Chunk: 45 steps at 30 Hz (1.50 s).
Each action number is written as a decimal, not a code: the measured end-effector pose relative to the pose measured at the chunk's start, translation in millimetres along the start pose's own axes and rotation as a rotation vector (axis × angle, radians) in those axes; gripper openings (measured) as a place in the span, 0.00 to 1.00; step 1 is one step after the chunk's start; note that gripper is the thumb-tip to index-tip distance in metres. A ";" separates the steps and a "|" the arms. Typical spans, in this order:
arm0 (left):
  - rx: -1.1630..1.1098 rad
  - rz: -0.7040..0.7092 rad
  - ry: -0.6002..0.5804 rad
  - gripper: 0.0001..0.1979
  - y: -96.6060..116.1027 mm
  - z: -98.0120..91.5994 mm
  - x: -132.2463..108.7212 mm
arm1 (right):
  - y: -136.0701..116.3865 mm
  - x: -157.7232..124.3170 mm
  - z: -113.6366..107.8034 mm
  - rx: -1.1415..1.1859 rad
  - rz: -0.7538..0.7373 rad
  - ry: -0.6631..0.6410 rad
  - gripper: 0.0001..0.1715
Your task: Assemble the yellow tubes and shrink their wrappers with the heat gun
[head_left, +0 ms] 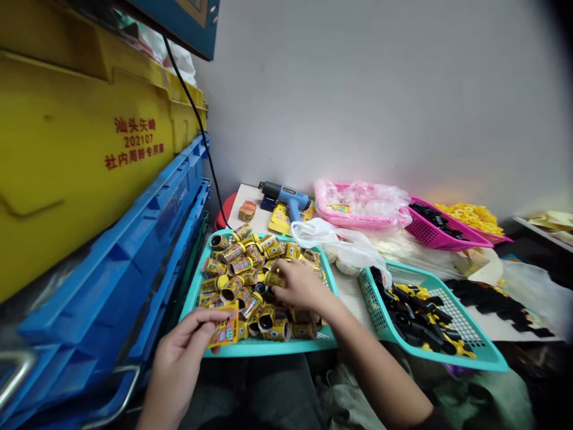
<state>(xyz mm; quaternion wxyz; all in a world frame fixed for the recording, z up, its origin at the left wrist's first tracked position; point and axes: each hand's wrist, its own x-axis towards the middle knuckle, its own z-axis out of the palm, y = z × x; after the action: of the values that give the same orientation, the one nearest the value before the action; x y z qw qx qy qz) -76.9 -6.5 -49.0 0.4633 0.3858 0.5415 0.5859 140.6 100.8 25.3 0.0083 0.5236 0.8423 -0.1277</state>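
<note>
Yellow-and-black printed canisters lie heaped on their sides, beside a yellow printed card.

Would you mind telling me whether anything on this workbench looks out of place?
A white plastic bag droops over the far rim of the teal tray of yellow printed cylinders, trailing to the teal basket. Black pieces also lie loose beyond that basket, outside any container.

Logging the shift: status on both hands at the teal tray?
Left hand pinching a yellow printed card over the teal plastic tray. Right hand gripping a yellow printed cylinder in the heap. White plastic bag draped over the tray's far edge.
</note>
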 end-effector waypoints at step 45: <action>-0.068 -0.094 0.174 0.20 7.5 36.7 7.6 | -8.5 -54.0 27.1 1.553 -0.088 0.054 0.24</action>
<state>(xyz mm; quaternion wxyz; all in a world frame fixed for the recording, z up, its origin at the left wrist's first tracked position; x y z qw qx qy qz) -44.9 11.1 -37.7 0.4543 0.2916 0.5771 0.6128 154.2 43.7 8.8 -0.3867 0.3483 0.5312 -0.6685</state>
